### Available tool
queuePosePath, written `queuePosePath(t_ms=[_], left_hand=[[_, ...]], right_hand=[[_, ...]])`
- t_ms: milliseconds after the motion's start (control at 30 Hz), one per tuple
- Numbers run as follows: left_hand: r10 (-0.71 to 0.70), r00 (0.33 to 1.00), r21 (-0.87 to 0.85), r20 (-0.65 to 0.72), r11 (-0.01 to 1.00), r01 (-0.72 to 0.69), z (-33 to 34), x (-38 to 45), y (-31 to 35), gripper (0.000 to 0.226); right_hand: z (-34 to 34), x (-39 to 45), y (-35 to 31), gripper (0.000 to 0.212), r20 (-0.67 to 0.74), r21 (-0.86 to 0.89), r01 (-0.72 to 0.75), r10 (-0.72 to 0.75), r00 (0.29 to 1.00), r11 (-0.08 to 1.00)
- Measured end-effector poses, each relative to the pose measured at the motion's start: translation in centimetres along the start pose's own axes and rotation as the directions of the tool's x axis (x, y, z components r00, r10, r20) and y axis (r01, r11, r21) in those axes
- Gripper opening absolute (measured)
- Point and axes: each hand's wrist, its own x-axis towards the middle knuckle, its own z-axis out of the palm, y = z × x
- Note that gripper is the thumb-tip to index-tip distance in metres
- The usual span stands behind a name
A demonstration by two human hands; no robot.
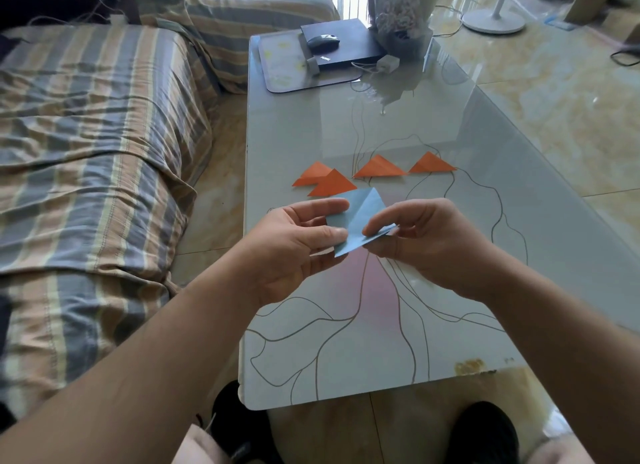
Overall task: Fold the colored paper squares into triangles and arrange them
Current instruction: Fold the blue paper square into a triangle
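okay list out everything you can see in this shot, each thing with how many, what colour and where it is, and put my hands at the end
folded paper triangles: four, orange, in a row mid-table; the two leftmost overlap
paper: one, light blue, creased, held above the table between both hands
table: one, glossy grey-white with brown line drawing, centre
mat: one, dark-edged grey, far left end of table
flat box: one, black, on the far end of the table
mouse: one, black, on the flat box
sofa cover: one, striped blue, tan and cream, left
fan base: one, white, on floor far right
shoes: two, black, under the table's near edge
left hand: grips the paper's left side
right hand: pinches the paper's right corner
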Motion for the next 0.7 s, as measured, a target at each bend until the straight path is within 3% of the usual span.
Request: queuePosePath(t_ms=[133, 267, 400, 567, 700], left_hand=[[0.03, 0.999, -0.07, 0.027, 0.997, -0.028, 0.0, 0.0, 0.0, 0.037], [0.078, 0.996, -0.098, 0.043, 0.992, -0.074, 0.1, -0.3, 0.0, 0.051], [0.108, 0.994, -0.08, 0.021, 0.991, -0.106, 0.1, -0.1, -0.1, 0.073], [0.058, 0.998, -0.143, 0.018, 0.988, -0.055, 0.5, 0.1, -0.1, 0.054], [0.02, 0.996, -0.175, 0.092, 0.984, -0.003, 0.5, 0.2, -0.4, 0.061]], right_hand=[[0.3, 0.0, 0.1, 0.022, -0.016, 0.078, -0.016, 0.017, 1.0, 0.997], [0.7, 0.2, 0.4, 0.006, -0.088, 0.159, -0.042, 0.057, 0.995, 0.986], [1.4, 0.2, 0.7, 0.024, -0.177, 0.22, -0.04, 0.081, 0.981, 0.975], [1.5, 0.2, 0.5, 0.041, -0.208, 0.247, -0.07, 0.123, 0.97, 0.967], [1.5, 0.1, 0.3, 0.052, -0.19, 0.265, -0.089, 0.143, 0.971, 0.96]])
